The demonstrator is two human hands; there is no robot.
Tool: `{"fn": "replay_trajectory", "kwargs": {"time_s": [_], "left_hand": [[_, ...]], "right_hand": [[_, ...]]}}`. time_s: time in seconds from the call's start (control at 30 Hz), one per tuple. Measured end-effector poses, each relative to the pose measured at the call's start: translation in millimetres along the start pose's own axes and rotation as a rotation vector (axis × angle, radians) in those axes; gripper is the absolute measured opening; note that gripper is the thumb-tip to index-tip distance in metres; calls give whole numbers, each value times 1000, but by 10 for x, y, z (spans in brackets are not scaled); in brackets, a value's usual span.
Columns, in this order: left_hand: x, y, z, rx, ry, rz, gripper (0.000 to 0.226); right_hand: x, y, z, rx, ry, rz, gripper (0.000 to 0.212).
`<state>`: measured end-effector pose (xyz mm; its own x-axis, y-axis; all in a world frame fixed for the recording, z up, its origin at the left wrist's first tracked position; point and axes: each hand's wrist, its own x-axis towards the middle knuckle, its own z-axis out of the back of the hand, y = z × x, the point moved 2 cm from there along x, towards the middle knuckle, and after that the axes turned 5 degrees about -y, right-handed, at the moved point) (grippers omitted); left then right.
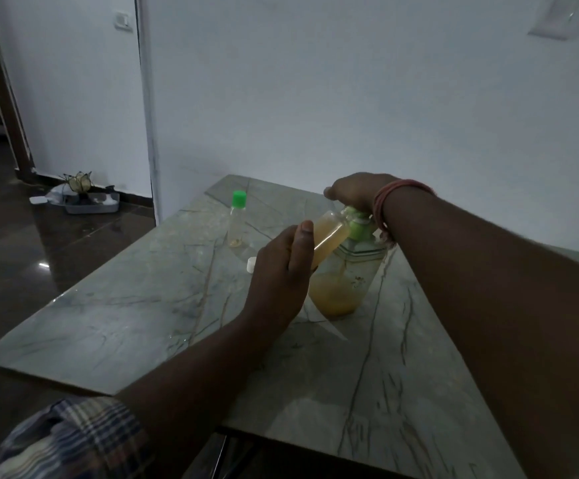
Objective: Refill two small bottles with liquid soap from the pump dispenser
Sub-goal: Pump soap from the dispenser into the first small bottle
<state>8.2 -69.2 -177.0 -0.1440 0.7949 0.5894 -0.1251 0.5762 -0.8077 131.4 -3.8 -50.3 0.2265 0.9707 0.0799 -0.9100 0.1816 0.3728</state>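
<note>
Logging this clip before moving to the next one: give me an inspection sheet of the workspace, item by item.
Surface: grey veined marble table, dimly lit.
Job's things: clear pump dispenser with green pump head, amber soap in its lower part; small tilted bottle of amber soap held at the spout; second small clear bottle with green cap upright, almost empty; loose white cap on the table.
Clutter: nothing seen on the table.
Hands: left hand holds the tilted bottle; right hand rests on the pump head.
Cables: nothing seen.
Surroundings: white wall, dark glossy floor, grey tray of oddments by the wall.
</note>
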Motion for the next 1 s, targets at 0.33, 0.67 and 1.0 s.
{"fn": "replay_trajectory", "kwargs": {"time_s": [0.33, 0.67, 1.0], "left_hand": [[-1, 4, 3, 3, -8, 6, 39], [6, -16, -4, -23, -16, 2, 40], [-4, -31, -4, -2, 1, -12, 39]], "right_hand": [[5, -10, -54, -21, -44, -19, 31], [6, -18, -43, 59, -13, -14, 38], [15, 13, -11, -21, -93, 104, 40]]}}
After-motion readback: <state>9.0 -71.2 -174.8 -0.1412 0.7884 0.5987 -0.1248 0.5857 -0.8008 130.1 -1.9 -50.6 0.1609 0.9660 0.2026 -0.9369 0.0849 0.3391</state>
